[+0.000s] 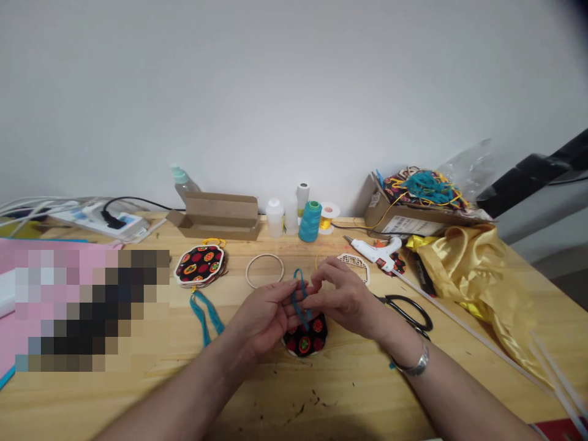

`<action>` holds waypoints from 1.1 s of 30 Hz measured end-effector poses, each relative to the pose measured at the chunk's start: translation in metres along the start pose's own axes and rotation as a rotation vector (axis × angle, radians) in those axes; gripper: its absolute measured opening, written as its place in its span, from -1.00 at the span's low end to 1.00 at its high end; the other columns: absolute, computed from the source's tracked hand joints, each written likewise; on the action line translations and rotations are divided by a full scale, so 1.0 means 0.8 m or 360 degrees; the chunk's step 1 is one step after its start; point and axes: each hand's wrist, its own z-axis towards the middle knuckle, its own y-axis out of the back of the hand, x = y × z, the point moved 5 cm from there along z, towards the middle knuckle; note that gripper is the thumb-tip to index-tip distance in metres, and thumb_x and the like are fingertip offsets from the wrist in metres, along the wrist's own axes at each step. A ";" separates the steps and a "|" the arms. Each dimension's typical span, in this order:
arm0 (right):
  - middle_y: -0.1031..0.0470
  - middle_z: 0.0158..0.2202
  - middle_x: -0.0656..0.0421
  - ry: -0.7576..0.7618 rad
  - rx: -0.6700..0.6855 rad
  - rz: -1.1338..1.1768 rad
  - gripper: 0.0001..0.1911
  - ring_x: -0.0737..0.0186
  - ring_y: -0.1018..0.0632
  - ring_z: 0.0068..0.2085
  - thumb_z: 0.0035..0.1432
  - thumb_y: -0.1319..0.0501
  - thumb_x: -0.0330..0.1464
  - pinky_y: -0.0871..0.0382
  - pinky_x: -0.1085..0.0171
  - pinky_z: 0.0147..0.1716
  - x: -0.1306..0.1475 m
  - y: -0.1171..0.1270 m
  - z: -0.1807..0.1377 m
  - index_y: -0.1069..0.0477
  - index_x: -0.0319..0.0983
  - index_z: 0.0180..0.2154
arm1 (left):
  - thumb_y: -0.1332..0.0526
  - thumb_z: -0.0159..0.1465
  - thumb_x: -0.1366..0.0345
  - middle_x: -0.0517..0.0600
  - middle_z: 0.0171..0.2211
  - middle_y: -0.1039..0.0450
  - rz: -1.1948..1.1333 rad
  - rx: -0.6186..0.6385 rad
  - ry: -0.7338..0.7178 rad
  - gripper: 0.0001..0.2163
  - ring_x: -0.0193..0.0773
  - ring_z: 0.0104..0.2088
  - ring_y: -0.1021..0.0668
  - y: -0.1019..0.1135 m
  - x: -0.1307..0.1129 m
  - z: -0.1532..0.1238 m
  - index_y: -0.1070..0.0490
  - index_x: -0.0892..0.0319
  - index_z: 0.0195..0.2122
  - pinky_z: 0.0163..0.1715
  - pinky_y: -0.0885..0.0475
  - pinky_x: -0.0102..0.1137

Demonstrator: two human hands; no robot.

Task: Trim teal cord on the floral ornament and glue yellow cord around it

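Note:
My left hand [261,315] and my right hand [343,297] meet over the middle of the wooden table [321,392]. Together they pinch a loop of teal cord [299,294] that stands up between the fingertips. Under the hands lies a round black fabric piece with red and green flowers [307,339], partly hidden by my fingers. My right wrist wears a metal bracelet [416,364].
A stack of similar flowered pieces [200,264], a wooden ring [264,270] and a teal tassel [205,313] lie to the left. Black scissors [410,310], a white glue gun [377,251] and yellow satin [478,269] lie right. Thread spools [310,220], bottles and cardboard boxes line the wall.

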 end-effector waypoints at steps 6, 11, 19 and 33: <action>-0.37 -0.31 0.17 0.0033 0.0092 -0.0014 -0.84 0.28 -0.29 -0.27 0.12 -0.16 -0.45 -0.21 0.25 -0.26 0.000 -0.003 -0.001 -0.50 -0.11 -0.35 | -0.08 0.23 0.44 0.11 -0.42 -0.55 0.0023 -0.0056 0.0002 -0.81 -0.24 -0.46 -0.57 0.001 -0.001 0.000 -0.47 0.36 -0.38 -0.41 -0.51 -0.33; -0.37 -0.31 0.18 0.0052 0.0128 -0.0099 -0.84 0.27 -0.29 -0.27 0.12 -0.16 -0.45 -0.20 0.25 -0.27 0.000 -0.003 -0.001 -0.49 -0.11 -0.36 | -0.07 0.24 0.45 0.12 -0.41 -0.55 0.0021 0.0010 -0.0063 -0.80 -0.25 -0.44 -0.57 0.000 -0.001 0.002 -0.48 0.37 -0.38 -0.40 -0.51 -0.36; -0.35 -0.32 0.16 0.0061 0.0291 -0.0333 -0.78 0.27 -0.29 -0.27 0.14 -0.09 -0.52 -0.20 0.23 -0.26 0.011 -0.004 0.002 -0.45 -0.14 -0.31 | -0.11 0.22 0.46 0.12 -0.40 -0.54 0.0031 0.0041 -0.0148 -0.84 -0.31 -0.44 -0.56 0.001 0.001 0.004 -0.48 0.37 -0.38 -0.39 -0.49 -0.43; -0.41 -0.28 0.13 -0.0373 -0.0056 0.0313 -0.68 0.27 -0.39 -0.25 -0.01 -0.06 -0.59 -0.29 0.26 -0.26 0.009 0.016 0.004 -0.45 -0.24 -0.24 | -0.30 0.05 0.43 0.03 -0.51 -0.52 0.0175 -0.0030 -0.0253 -0.93 -0.31 -0.49 -0.55 0.003 -0.002 0.000 -0.49 0.31 -0.42 -0.39 -0.47 -0.43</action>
